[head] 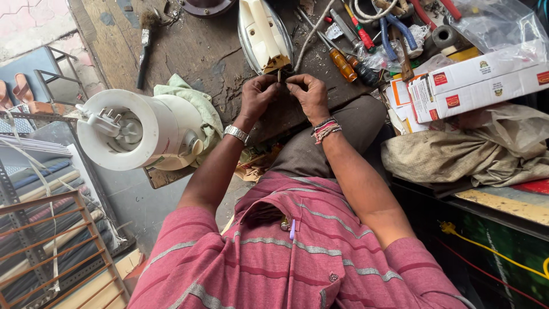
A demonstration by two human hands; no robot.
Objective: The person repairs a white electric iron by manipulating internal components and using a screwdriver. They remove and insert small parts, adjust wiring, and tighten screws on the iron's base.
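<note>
Your left hand (pixel 258 96) and right hand (pixel 309 94) both pinch a thin wire end (pixel 279 74) at the rear of the cream-white clothes iron (pixel 264 35) lying on the dark wooden worktop (pixel 194 51), near its front edge. Keep both grips close together, steady.

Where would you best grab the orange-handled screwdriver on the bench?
By its orange handle, coming from above on the right hand's side. The handle is the thick end nearest that hand; the thin shaft points away toward the cluttered tools.

Glossy white plastic mixer base (pixel 134 130) lies on rough, worn wooden bench (pixel 194 51).
</note>
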